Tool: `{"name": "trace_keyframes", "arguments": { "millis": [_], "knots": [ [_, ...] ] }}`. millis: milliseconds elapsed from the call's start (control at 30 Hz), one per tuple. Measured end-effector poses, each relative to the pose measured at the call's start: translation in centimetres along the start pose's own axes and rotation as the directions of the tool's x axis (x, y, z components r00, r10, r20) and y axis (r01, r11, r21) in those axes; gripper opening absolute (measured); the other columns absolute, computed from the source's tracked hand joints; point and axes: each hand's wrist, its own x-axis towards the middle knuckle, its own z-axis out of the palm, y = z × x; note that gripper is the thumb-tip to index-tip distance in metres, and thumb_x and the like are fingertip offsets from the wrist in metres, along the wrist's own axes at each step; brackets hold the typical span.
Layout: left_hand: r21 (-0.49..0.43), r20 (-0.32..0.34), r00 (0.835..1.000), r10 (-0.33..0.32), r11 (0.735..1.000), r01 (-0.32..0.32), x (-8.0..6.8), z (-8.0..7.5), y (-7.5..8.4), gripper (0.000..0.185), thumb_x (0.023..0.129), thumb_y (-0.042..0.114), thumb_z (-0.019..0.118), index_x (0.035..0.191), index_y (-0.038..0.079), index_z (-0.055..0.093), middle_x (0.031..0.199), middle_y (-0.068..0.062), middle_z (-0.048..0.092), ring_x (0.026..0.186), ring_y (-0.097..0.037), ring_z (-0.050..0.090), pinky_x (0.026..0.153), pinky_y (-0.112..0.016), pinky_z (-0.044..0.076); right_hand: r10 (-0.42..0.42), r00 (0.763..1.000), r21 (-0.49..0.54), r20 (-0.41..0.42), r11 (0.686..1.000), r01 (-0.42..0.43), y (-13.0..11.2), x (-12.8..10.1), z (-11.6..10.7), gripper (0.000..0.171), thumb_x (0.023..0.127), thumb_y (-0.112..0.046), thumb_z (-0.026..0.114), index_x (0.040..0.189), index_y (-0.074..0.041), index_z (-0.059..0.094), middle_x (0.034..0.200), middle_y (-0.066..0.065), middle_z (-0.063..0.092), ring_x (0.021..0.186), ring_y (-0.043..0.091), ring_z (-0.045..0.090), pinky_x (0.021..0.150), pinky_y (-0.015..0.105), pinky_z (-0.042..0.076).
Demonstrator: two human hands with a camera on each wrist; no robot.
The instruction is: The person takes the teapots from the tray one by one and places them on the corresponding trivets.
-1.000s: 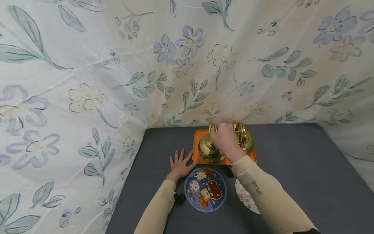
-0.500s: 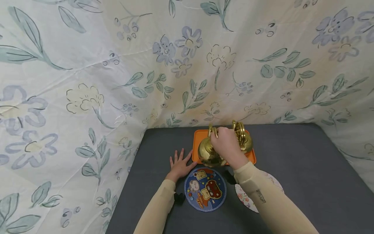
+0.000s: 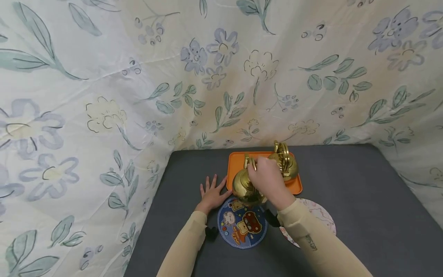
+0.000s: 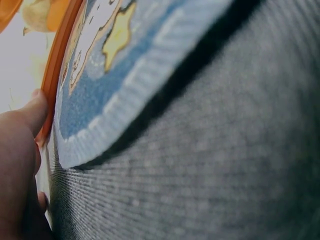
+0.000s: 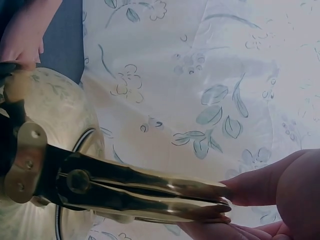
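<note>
Currently our right hand (image 3: 268, 179) grips the brass pot (image 3: 245, 187) by its handle above the cartoon coaster (image 3: 242, 227); our left hand (image 3: 212, 194) lies flat beside. Risk: a swinging pot clips the orange tray (image 3: 297, 187).

Dark grey fabric-covered worktop (image 3: 363, 200), orange tray (image 3: 295, 187) near its back edge, round blue cartoon mat (image 3: 238, 231) just in front of the tray, pale floral round mat (image 3: 320, 215) beside it, left hand (image 3: 212, 194) resting flat beside the tray

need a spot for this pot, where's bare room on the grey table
Bare grey cloth right of the orange tray and the white floral mat. Crowded centre: gold pot in the right hand, blue cartoon mat, left hand.
</note>
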Motion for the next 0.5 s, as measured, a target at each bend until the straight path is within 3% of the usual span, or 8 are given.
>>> {"name": "trace_keyframes", "arguments": {
  "millis": [100,333,500],
  "knots": [
    [-0.001,-0.009,1.0,0.007,1.0,-0.007,0.1,-0.4,0.2,0.079,0.093,0.079,0.038,0.161,0.041,0.023,0.171,-0.009,0.007,0.155,-0.044,-0.006,0.118,-0.071,-0.004,0.005,1.0,0.013,-0.004,1.0,-0.005,0.0,-0.4,0.0,0.036,0.098,-0.013,0.058,0.063,-0.009,0.052,0.049,0.0,0.038,0.037,0.013,0.031,0.04,0.025,0.027],
    [0.011,0.018,1.0,0.001,1.0,-0.001,0.1,0.3,-0.2,0.081,0.091,0.083,0.033,0.16,0.045,0.018,0.171,-0.008,0.002,0.155,-0.042,-0.013,0.117,-0.069,-0.009,0.042,0.999,0.057,0.02,0.997,-0.043,0.2,-1.7,0.7,0.023,0.097,-0.013,0.061,0.079,0.001,0.065,0.05,0.0,0.043,0.037,0.011,0.034,0.039,0.023,0.029],
    [-0.001,-0.01,1.0,-0.001,1.0,0.001,0.4,0.2,-0.2,0.08,0.091,0.083,0.034,0.16,0.044,0.021,0.171,-0.008,0.005,0.155,-0.042,-0.011,0.118,-0.069,-0.009,0.054,0.998,0.075,0.028,0.996,-0.056,0.1,-2.0,1.0,0.021,0.097,-0.012,0.063,0.087,0.005,0.068,0.053,0.004,0.049,0.036,0.012,0.039,0.037,0.023,0.032]
  ]
}}
